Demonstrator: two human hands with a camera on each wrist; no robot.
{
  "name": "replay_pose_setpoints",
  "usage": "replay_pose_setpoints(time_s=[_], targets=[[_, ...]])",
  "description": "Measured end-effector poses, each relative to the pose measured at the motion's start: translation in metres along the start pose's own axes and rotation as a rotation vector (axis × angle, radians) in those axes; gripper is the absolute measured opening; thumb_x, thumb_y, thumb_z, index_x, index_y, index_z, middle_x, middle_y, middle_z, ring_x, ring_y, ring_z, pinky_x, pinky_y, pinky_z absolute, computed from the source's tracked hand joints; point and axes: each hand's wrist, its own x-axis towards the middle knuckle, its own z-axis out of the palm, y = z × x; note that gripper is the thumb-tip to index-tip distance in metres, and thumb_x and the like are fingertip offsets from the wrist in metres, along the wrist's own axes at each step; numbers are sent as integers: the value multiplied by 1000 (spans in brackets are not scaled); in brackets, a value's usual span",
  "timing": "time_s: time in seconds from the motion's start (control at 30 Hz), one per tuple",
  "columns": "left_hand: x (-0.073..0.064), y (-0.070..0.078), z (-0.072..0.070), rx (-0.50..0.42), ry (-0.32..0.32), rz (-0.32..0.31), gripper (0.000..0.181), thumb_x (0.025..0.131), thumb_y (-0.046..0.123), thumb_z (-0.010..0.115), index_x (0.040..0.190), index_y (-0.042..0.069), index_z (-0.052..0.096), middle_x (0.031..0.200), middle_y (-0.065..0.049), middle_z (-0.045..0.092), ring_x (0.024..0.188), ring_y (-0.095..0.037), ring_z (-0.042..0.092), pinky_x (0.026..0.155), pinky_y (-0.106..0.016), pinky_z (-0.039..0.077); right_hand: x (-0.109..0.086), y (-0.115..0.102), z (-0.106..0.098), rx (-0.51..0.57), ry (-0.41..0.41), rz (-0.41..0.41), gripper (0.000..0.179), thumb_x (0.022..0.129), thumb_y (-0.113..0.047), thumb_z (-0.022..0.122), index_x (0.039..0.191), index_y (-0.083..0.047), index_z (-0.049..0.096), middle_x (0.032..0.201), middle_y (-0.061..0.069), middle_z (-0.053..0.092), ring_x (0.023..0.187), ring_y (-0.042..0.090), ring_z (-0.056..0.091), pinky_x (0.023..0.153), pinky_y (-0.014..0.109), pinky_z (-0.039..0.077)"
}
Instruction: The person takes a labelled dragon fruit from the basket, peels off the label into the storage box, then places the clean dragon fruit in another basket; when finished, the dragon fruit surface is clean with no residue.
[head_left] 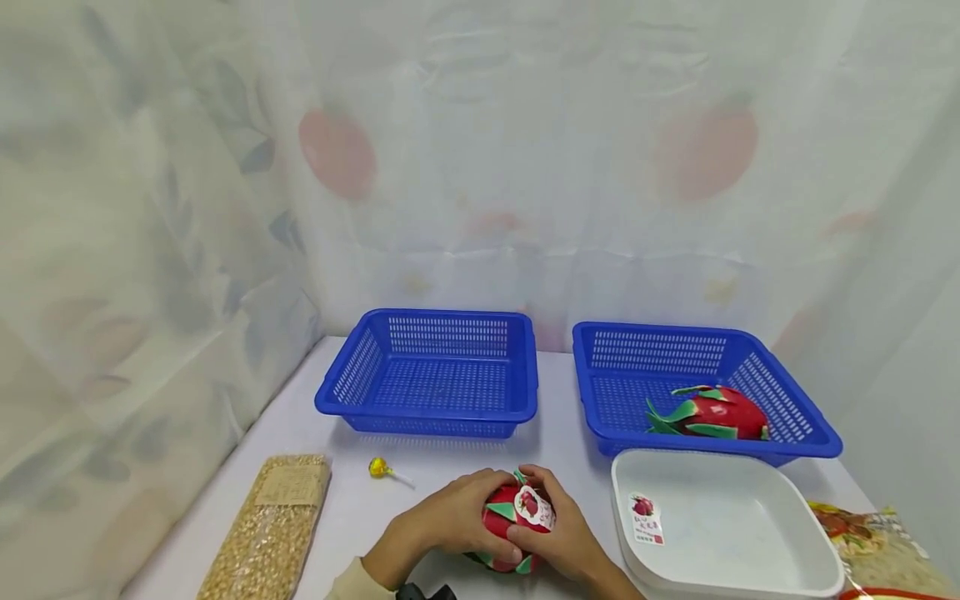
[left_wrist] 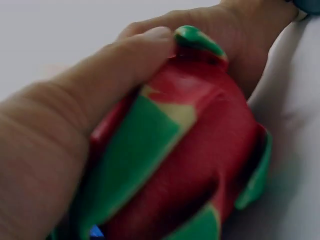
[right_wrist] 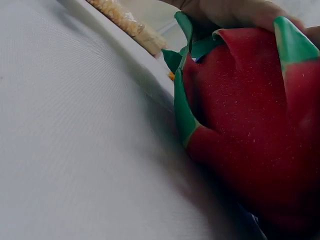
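Observation:
Both hands hold one red dragon fruit with green scales (head_left: 501, 523) between them, at the front middle of the table. My left hand (head_left: 459, 515) curls round its left side, the thumb across the front. From the right, my right hand (head_left: 564, 533) grips it, its thumb meeting the left one. A white oval sticker (head_left: 534, 508) with a fruit picture shows on the skin between the hands. In the left wrist view the fruit (left_wrist: 200, 145) fills the middle, with the left thumb along it. The right wrist view shows its red side (right_wrist: 250, 110) close to the white table surface.
Two blue baskets (head_left: 426, 414) stand at the back; the right basket (head_left: 622, 433) holds another dragon fruit (head_left: 723, 414). A white tub (head_left: 738, 533) with a fruit label is at right, beside a printed food bag (head_left: 885, 550). A yellow lollipop (head_left: 378, 467) and a bag of grains (head_left: 270, 525) lie left.

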Motion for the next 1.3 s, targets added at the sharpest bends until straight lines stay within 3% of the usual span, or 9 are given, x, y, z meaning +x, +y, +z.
replay_pose_setpoints(time_s=[0.13, 0.33, 0.67, 0.77, 1.03, 1.2, 1.3], targets=[[1, -5, 6, -30, 28, 3, 78, 64, 62, 80, 131, 30, 53, 115, 17, 54, 96, -5, 54, 77, -28, 48, -1, -9, -1, 52, -7, -27, 67, 78, -15, 78, 137, -14, 46, 118, 7, 56, 104, 21, 56, 86, 31, 48], [-9, -11, 12, -124, 98, 8, 71, 66, 53, 83, 127, 31, 55, 110, 16, 56, 91, -7, 56, 72, -27, 49, 2, -4, 1, 86, -88, -121, 62, 83, -13, 71, 139, -14, 45, 120, 9, 56, 104, 22, 57, 86, 33, 49], [-10, -10, 7, -171, 83, 13, 71, 67, 47, 82, 129, 28, 54, 109, 14, 57, 91, -8, 57, 71, -27, 51, 13, -12, -3, -8, -79, -352, 37, 91, -7, 59, 128, -10, 57, 120, 8, 59, 105, 24, 56, 84, 34, 48], [-7, -9, 6, -164, 72, 3, 70, 66, 46, 83, 128, 29, 55, 106, 14, 57, 89, -7, 58, 69, -27, 51, 19, -19, -8, -15, -107, -323, 29, 92, -6, 59, 121, -8, 62, 115, 8, 62, 103, 24, 56, 79, 36, 49], [-4, -9, 9, -175, 49, 0, 66, 65, 46, 82, 123, 29, 55, 103, 14, 57, 87, -7, 57, 67, -26, 51, 29, -38, -20, -97, -237, -140, 15, 90, -13, 61, 102, -11, 71, 109, 3, 65, 103, 17, 57, 76, 34, 52], [-1, -9, 10, -174, 39, 6, 71, 66, 46, 82, 129, 27, 54, 106, 14, 57, 88, -7, 57, 68, -26, 51, 36, -46, -28, -125, -289, -109, 8, 82, -8, 64, 86, -11, 70, 111, 2, 65, 110, 20, 56, 78, 33, 52], [1, -10, 11, -170, 36, 11, 72, 66, 46, 82, 130, 28, 54, 106, 14, 57, 89, -8, 57, 69, -26, 51, 39, -48, -32, -129, -328, -108, 6, 85, -11, 64, 80, -13, 67, 114, 1, 65, 115, 23, 54, 82, 36, 51]])
